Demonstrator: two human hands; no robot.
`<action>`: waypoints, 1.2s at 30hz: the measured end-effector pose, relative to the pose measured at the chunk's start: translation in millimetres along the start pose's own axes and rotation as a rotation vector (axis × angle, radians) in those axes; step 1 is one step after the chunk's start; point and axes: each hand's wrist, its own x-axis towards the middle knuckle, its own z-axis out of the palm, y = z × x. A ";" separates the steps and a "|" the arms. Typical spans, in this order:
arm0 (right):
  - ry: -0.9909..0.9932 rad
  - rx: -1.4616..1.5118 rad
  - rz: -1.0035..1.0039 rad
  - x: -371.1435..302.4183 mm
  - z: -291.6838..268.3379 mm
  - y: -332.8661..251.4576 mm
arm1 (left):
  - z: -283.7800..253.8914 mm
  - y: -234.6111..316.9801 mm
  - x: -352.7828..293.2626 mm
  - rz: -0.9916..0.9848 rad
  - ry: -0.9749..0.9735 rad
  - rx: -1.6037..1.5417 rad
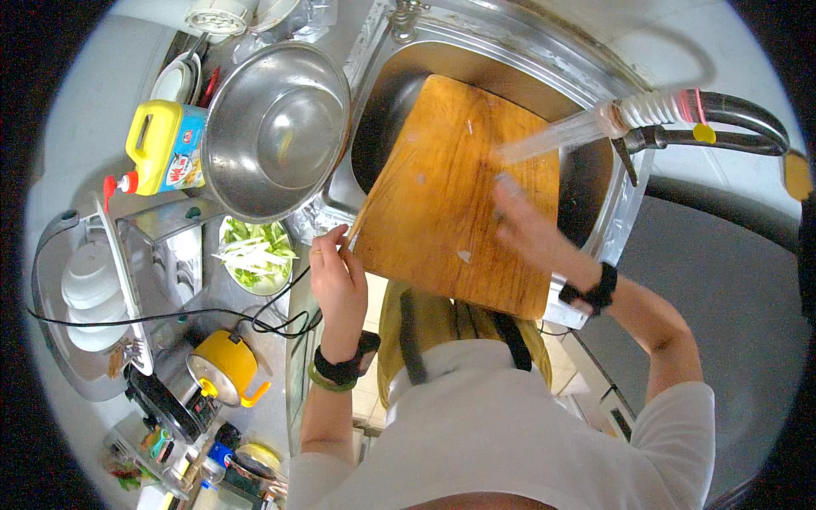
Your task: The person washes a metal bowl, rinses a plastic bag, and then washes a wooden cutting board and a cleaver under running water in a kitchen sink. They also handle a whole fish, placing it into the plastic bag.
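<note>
A wooden cutting board (442,187) leans in the metal sink (382,110), tilted with its near edge toward my body. My left hand (337,270) grips the board's near left corner, with its fingers curled on the edge. Over the right half of the board is my right hand (531,225), its fingers stretched out and blurred by motion. From the faucet nozzle (633,115) at the right, a stream of water falls onto the board just beyond my right hand. A few small pale bits lie on the wet wood.
Left of the sink stands a large steel basin (246,127), beside a yellow jug (161,149) with a red cap. A plate of cut green vegetables (257,259), a yellow pot (225,365) and a rack of white bowls (92,276) are nearer. A black cord (187,316) crosses the counter.
</note>
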 end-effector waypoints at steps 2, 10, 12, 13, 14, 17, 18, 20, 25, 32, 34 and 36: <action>-0.153 -0.018 -0.303 -17.3 4.9 -58.1 | -2.6 -0.1 0.3 0.001 -0.008 -0.033; 0.056 -0.137 -0.123 41.2 16.1 54.1 | -9.5 -9.0 -7.2 -0.003 -0.010 -0.068; -0.043 -0.142 0.179 58.4 -11.1 105.3 | -8.8 -10.8 -10.0 -0.030 -0.051 -0.088; -0.178 -0.133 0.356 62.8 -24.0 120.3 | -9.7 -11.5 -10.3 -0.005 -0.064 -0.079; 0.000 -0.197 0.376 57.7 -14.4 131.0 | -10.7 -12.2 -8.9 0.024 -0.074 -0.071; 0.200 -0.137 0.360 45.6 24.5 114.8 | -15.5 -11.7 -9.3 -0.025 -0.098 -0.115; 0.031 0.036 0.311 47.9 14.5 55.0 | -15.7 -16.4 -12.7 -0.046 -0.095 -0.126; -0.160 0.168 0.015 39.4 3.6 -60.9 | -14.8 -21.7 -12.2 -0.063 -0.091 -0.137; 0.014 -0.231 -0.443 99.3 42.3 -89.5 | -19.3 -24.9 -5.4 -0.095 -0.121 -0.176; 0.403 -0.385 0.106 128.7 45.3 130.2 | -29.7 -37.3 -7.6 -0.098 -0.079 -0.154; -0.001 -0.146 0.517 118.8 21.1 89.6 | -31.9 -44.3 -11.5 -0.128 -0.087 -0.160; 0.295 -0.004 0.316 127.8 44.0 50.1 | -34.0 -43.5 -8.8 -0.132 -0.096 -0.174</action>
